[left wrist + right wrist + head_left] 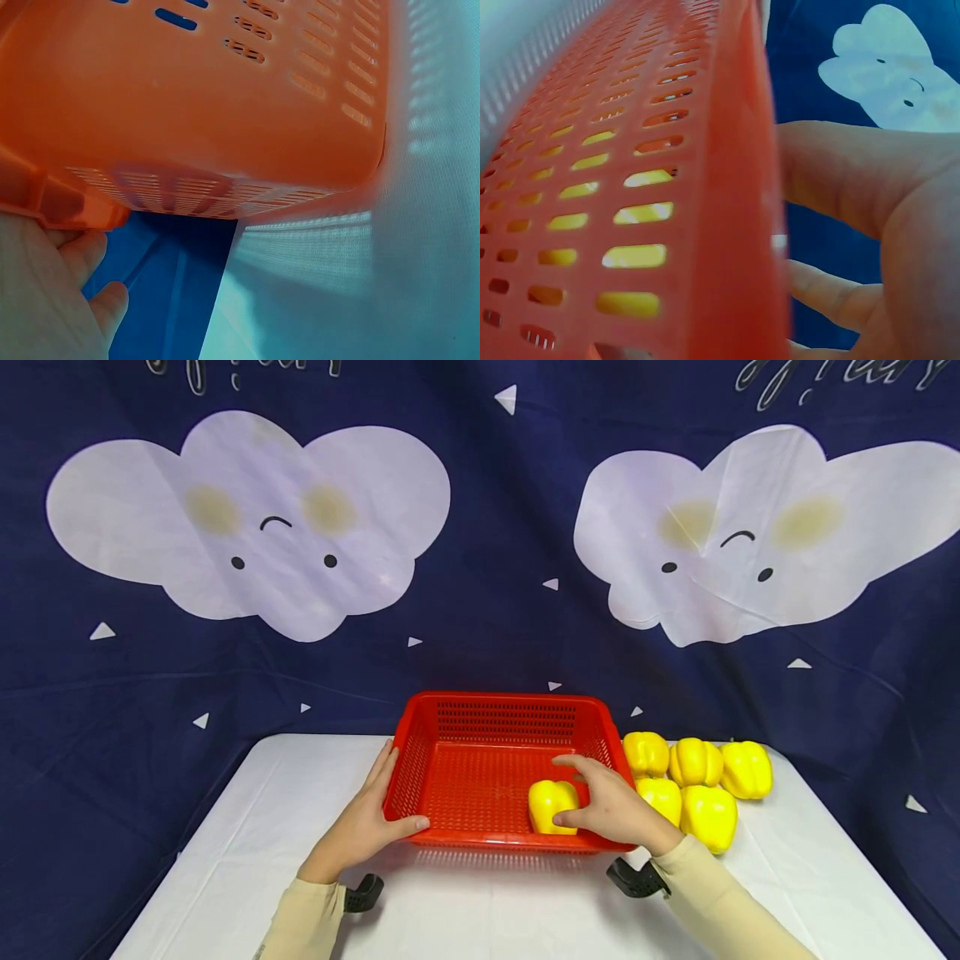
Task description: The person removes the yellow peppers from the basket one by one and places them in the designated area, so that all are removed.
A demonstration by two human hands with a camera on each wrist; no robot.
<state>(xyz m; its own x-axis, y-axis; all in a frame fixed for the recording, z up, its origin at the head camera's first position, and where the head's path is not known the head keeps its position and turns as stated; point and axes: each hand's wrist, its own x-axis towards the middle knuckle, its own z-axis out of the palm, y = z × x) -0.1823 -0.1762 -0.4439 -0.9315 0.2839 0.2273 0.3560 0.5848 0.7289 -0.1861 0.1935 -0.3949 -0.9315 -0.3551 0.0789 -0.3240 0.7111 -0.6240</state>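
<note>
A red plastic basket (pixel 487 838) with slotted walls stands on the white table. My left hand (pixel 365 814) rests at its front left corner, fingers stretched along the left side and thumb on the front rim. In the left wrist view, the fingertips (pixel 86 259) show beside the rim. A yellow bell pepper (pixel 547 802) sits inside, near the front right. My right hand (pixel 607 802) reaches over the right part of the basket, thumb in front of the pepper and fingers spread apart above it. Through the slots in the right wrist view, the pepper's yellow surface (pixel 634 256) shows.
Several more yellow bell peppers (pixel 708 818) lie grouped on the table, right of the basket. The white tabletop (pixel 487 910) extends in front. Behind hangs a dark blue cloth (pixel 510 610) printed with clouds.
</note>
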